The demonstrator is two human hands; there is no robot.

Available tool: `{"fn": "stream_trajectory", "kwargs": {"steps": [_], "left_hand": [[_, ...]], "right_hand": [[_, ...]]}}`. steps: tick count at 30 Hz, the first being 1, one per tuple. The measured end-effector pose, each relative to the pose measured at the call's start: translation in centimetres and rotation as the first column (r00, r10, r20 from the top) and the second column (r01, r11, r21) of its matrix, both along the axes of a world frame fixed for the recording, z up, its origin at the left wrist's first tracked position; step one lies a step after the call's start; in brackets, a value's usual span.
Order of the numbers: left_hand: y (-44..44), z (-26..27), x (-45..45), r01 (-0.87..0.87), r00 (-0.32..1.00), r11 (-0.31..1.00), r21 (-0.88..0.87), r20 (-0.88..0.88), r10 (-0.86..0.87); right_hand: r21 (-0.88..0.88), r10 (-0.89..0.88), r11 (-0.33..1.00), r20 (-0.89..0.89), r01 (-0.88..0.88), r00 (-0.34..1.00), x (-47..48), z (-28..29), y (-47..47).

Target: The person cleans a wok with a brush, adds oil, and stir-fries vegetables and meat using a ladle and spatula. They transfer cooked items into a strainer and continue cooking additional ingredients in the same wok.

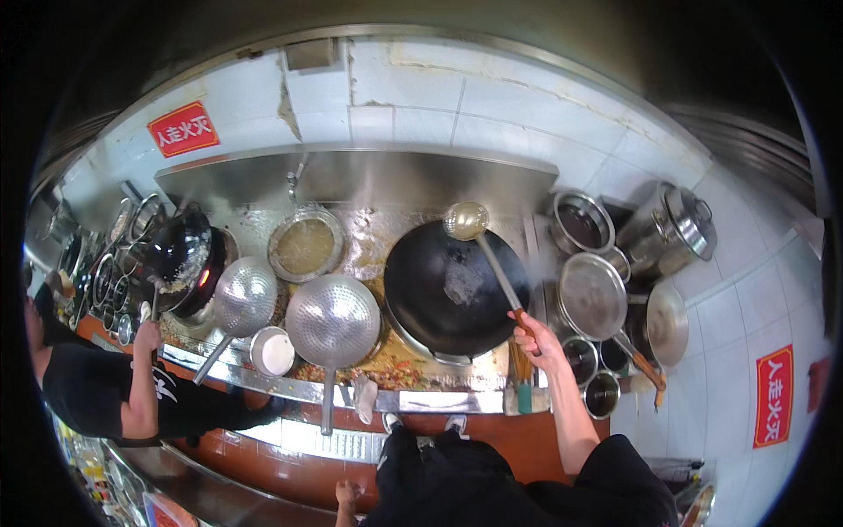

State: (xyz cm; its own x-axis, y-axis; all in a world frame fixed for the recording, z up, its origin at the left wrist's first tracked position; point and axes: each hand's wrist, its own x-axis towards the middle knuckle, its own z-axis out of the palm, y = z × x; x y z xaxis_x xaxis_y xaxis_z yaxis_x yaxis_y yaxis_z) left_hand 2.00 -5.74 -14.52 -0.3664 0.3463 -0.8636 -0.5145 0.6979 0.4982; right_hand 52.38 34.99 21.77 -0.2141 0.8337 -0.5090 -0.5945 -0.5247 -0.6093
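Observation:
My right hand (537,341) grips the wooden handle of a long metal ladle (498,271). The ladle's bowl is over the far rim of a large black wok (421,290), and looks pale yellowish inside. A whitish, foamy patch lies at the bottom of the wok, which sits on the range in front of me. Low at my left side hangs my left hand (348,492), away from the range; its fingers are too small and blurred to read. A perforated metal strainer (333,321) rests left of the wok, its handle pointing towards me.
A basin of cloudy liquid (304,245) stands beyond a second strainer (245,296) and a small white-filled pot (272,352). At right are metal pots (583,222), a lidded stockpot (672,227) and a bamboo brush (522,372). At left a co-worker (99,388) handles another wok (178,257).

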Motion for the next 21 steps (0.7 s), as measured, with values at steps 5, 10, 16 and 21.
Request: {"fn": "stream_trajectory", "kwargs": {"steps": [5,10,16,21], "left_hand": [[1.8,2.0,0.2,0.194,0.978,0.980,-0.051,-0.066,-0.198],[0.6,1.8,0.1,0.190,0.982,0.979,-0.071,-0.005,-0.191],[4.3,3.2,-0.4,0.338,0.926,0.927,-0.163,-0.119,-0.359],[8.5,4.0,-1.4,0.495,0.855,0.868,-0.030,-0.160,-0.493]], "right_hand": [[-0.013,0.045,0.999,0.741,-0.053,0.670,3.7,4.4,-9.9],[-0.209,0.206,0.974,0.648,-0.089,0.733,5.3,9.2,-18.0],[-0.279,0.344,0.904,0.024,-0.324,0.939,2.9,5.4,-13.3],[-0.383,-0.146,0.902,-0.706,-0.199,0.693,-2.4,-5.4,-0.9]]}}
